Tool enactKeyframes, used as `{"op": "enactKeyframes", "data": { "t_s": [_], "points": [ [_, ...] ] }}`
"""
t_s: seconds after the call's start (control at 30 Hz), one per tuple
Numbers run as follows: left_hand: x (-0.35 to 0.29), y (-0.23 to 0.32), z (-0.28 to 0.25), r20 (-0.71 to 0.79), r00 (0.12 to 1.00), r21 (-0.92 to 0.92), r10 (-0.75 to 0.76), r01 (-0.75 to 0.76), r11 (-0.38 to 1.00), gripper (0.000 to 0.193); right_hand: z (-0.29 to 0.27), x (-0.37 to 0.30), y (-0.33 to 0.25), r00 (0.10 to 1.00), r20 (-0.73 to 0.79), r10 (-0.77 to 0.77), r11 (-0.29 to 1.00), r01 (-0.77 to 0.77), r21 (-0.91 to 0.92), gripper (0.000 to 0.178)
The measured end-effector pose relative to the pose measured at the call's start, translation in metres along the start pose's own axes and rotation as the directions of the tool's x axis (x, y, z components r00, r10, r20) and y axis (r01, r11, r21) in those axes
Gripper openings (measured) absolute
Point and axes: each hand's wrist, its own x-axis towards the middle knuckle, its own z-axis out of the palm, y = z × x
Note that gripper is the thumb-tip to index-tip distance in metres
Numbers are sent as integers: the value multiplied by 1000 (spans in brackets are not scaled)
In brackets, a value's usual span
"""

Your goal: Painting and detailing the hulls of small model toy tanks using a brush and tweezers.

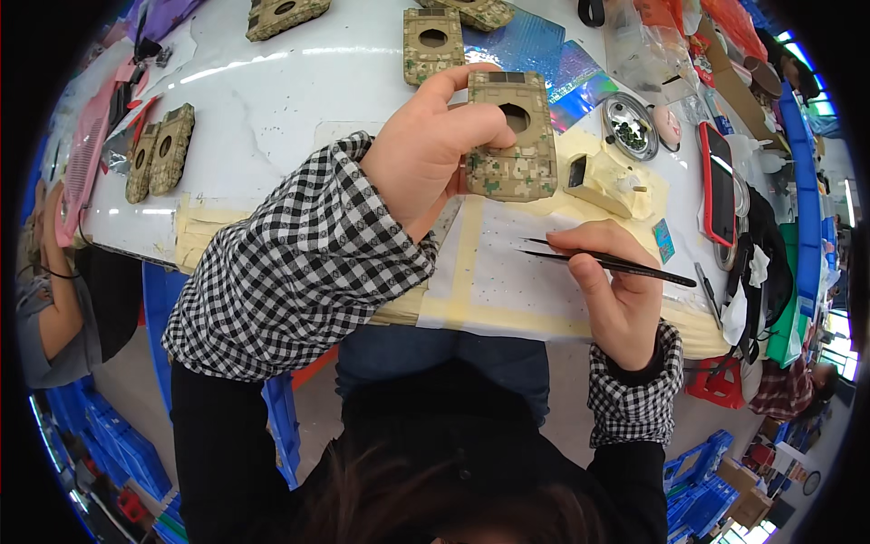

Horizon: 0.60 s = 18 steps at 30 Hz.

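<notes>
My left hand point(421, 150) is closed round a camouflage toy tank hull point(517, 172) and holds it up over the table, its round opening partly covered by my thumb. Black pointed tweezers point(666, 274) are pinched in my right hand point(621, 295), tips apart and pointing left. Beneath those tips lies a white paper sheet point(507, 295), edged with yellow tape and dotted with tiny dark specks. I cannot make out anything between the tips. Another camouflage hull point(435, 50) rests just beyond my left hand.
More hulls lie at the left point(170, 150) and far edge point(285, 14). On the right are a tape-covered block point(612, 186), a round dish of small green bits point(632, 127), a red-cased phone point(719, 186) and a pen point(707, 292). A co-worker's arm point(59, 299) shows far left.
</notes>
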Motion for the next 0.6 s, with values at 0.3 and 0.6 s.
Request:
{"op": "enactKeyframes", "data": {
  "t_s": [0.3,0.6],
  "points": [
    [0,-1,-1,6,1000,17,-7,7,1000,56,7,-3,7,999,-29,34,999,-33,15,10],
    [0,-1,0,35,999,10,9,-9,1000,55,7,-2,9,1000,-26,-4,999,3,-46,9]
  ]
}}
